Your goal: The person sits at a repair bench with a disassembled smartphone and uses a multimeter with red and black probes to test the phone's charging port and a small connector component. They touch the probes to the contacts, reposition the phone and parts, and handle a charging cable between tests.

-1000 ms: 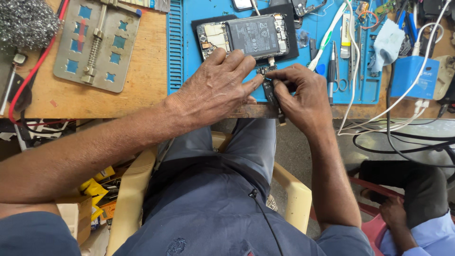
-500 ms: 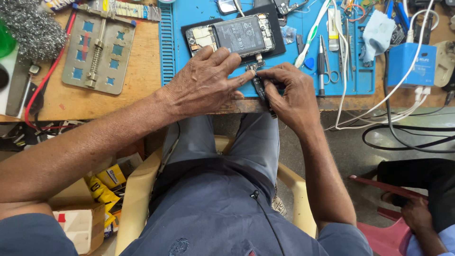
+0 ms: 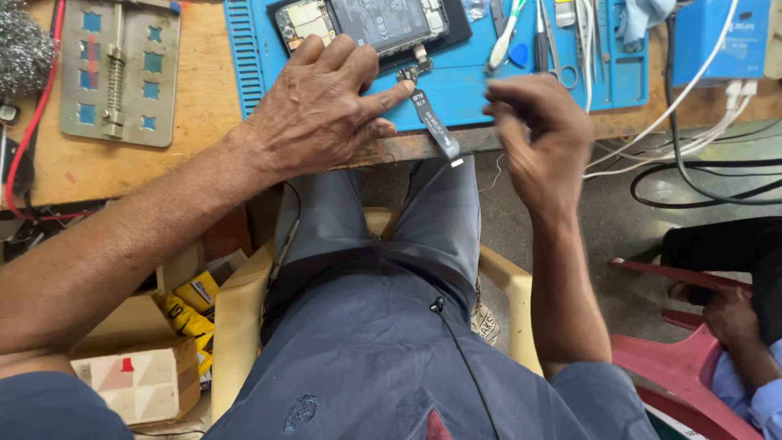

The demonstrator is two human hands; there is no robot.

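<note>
An opened phone with its back off lies on a blue work mat at the top. A dark flex ribbon cable runs from the phone's lower end down past the table edge. My left hand rests flat on the mat beside the phone, its forefinger pressing the cable's upper end. My right hand hovers blurred to the right of the cable, fingers curled, apart from it, with nothing seen in it.
A metal board-holder jig and steel wool lie on the wooden table at left. Tweezers, scissors, a blue box and white cables sit at right. Cardboard boxes stand at lower left; another person's hand is by a red chair.
My right hand has let go of the flex cable and pulled away to the right. The cable now hangs free over the table edge. The left hand stays pressing near the phone.
</note>
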